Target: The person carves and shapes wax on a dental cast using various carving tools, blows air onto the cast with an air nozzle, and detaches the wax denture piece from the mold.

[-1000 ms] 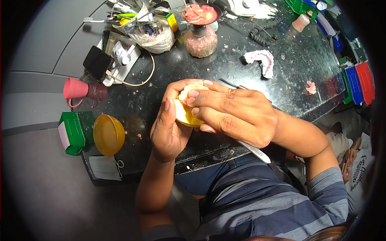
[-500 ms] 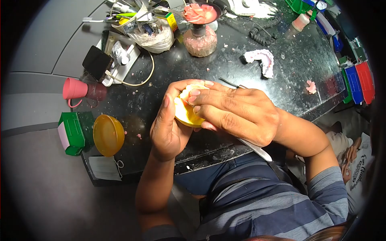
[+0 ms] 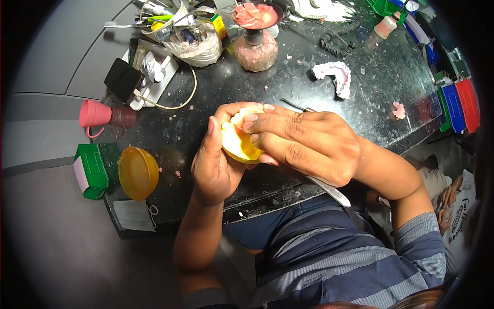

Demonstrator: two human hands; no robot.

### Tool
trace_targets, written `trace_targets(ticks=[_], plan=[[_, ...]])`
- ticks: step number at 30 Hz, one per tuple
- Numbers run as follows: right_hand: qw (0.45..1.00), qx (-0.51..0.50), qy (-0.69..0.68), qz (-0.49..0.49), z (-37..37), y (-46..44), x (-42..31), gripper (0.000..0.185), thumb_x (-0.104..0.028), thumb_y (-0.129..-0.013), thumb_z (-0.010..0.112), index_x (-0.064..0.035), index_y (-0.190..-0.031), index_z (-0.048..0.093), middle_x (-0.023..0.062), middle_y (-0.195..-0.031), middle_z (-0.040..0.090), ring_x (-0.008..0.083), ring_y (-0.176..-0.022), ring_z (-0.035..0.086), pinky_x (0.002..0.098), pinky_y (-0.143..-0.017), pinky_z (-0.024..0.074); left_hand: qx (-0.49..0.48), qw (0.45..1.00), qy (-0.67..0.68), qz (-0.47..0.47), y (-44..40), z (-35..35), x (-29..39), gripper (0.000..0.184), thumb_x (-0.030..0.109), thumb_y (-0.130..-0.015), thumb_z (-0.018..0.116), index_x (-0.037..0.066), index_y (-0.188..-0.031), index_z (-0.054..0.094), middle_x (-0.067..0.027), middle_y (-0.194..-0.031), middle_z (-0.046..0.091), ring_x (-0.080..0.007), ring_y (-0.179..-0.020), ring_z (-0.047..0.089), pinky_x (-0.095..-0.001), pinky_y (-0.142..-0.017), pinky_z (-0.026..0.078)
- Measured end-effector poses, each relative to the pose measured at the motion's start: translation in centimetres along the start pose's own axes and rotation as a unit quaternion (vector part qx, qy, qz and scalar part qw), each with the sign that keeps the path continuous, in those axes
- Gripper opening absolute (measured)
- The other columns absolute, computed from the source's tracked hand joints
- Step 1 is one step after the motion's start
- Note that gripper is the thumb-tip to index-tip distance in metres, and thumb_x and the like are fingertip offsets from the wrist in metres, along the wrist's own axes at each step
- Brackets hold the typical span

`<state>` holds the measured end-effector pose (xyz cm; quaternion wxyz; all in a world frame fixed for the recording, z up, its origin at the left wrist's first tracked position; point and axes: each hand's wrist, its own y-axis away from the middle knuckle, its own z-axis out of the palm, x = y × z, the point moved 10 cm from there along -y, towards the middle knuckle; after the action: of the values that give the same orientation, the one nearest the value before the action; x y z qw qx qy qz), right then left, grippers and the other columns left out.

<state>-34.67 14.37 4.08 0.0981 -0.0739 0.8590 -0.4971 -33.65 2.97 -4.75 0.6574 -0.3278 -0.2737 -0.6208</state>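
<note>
A yellow dental cast (image 3: 236,144) is held between both hands above the table's front edge. My left hand (image 3: 213,165) wraps round it from the left, thumb up along its side. From the right, my right hand (image 3: 309,144) presses its fingertips on the pale, pinkish piece (image 3: 242,117) at the top of the cast. My right fingers partly hide that piece. Under my right hand a metal tool (image 3: 330,191) sticks out over the table edge; whether the hand touches it cannot be made out.
On the black table (image 3: 231,82) stand a burner (image 3: 256,51) with pink wax, a white arch-shaped piece (image 3: 337,76), an amber bowl (image 3: 138,173), a pink cup (image 3: 95,113), a phone (image 3: 123,80) and a face mask (image 3: 134,215). Another person's hands (image 3: 448,203) show at right.
The yellow cast has tilted slightly between my hands, and my right hand has shifted a little to the right. Both hands keep their hold.
</note>
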Motion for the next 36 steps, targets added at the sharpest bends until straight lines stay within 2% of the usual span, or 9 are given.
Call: trace_targets(ticks=[3, 9, 18, 24, 26, 36], plan=[[1.0, -0.008, -0.009, 0.006, 0.0, -0.2, 0.1, 0.033, -0.006, -0.073, 0.07, 0.0084, -0.102, 0.067, 0.0177, -0.097, 0.069, 0.0248, -0.077, 0.072, 0.0313, -0.062, 0.0615, 0.021, 1.0, -0.002, -0.003, 0.1, -0.5, -0.1, 0.063, 0.048, -0.108, 0.021, -0.006, -0.134, 0.041, -0.0193, -0.129, 0.054, -0.0247, -0.111, 0.062, -0.0346, -0.084, 0.061], [0.999, -0.023, -0.041, 0.023, -0.1, -0.1, 0.6, 0.03, -0.007, -0.075, 0.07, 0.0065, -0.101, 0.067, 0.0149, -0.097, 0.067, 0.0242, -0.073, 0.071, 0.0318, -0.058, 0.0591, -0.028, 0.998, 0.055, -0.016, 0.0, -0.1, -0.2, 0.063, 0.048, -0.109, 0.02, -0.006, -0.134, 0.042, -0.022, -0.133, 0.054, -0.027, -0.114, 0.062, -0.0359, -0.086, 0.061], [0.998, -0.03, -0.041, 0.023, 0.0, 0.1, 0.7, 0.028, -0.007, -0.077, 0.07, 0.0047, -0.102, 0.067, 0.0142, -0.098, 0.067, 0.0235, -0.073, 0.071, 0.0317, -0.056, 0.0584, -0.043, 0.997, 0.065, -0.015, -0.1, 0.0, -0.2, 0.065, 0.05, -0.109, 0.016, -0.003, -0.131, 0.046, -0.0208, -0.129, 0.057, -0.026, -0.115, 0.062, -0.0374, -0.095, 0.055], [0.998, -0.036, -0.039, 0.026, -0.1, 0.0, 0.8, 0.027, -0.008, -0.077, 0.07, 0.0042, -0.101, 0.066, 0.0142, -0.099, 0.067, 0.0238, -0.074, 0.072, 0.0317, -0.056, 0.0585, -0.009, 0.999, 0.045, -0.022, 0.0, 0.0, -0.3, 0.065, 0.05, -0.109, 0.017, -0.003, -0.127, 0.049, -0.016, -0.119, 0.061, -0.0221, -0.106, 0.063, -0.034, -0.089, 0.054], [0.998, -0.036, -0.035, 0.025, -0.1, 0.0, 0.7, 0.026, -0.008, -0.078, 0.07, 0.0041, -0.101, 0.066, 0.0143, -0.099, 0.067, 0.0241, -0.075, 0.072, 0.0316, -0.056, 0.0586, 0.103, 0.993, -0.037, -0.037, 0.2, -1.1, -0.3, 0.069, 0.054, -0.107, 0.019, -0.004, -0.123, 0.053, -0.0117, -0.106, 0.063, -0.0115, -0.078, 0.059, -0.0216, -0.057, 0.045], [0.998, -0.051, -0.029, 0.026, 0.1, 0.2, 0.8, 0.026, -0.008, -0.08, 0.068, 0.0047, -0.102, 0.066, 0.0152, -0.099, 0.068, 0.0246, -0.08, 0.073, 0.0312, -0.053, 0.0581, 0.103, 0.993, -0.028, -0.042, 0.2, -1.1, -0.4, 0.068, 0.055, -0.107, 0.021, -0.004, -0.118, 0.055, -0.0084, -0.098, 0.062, -0.0106, -0.07, 0.055, -0.0218, -0.055, 0.042]])
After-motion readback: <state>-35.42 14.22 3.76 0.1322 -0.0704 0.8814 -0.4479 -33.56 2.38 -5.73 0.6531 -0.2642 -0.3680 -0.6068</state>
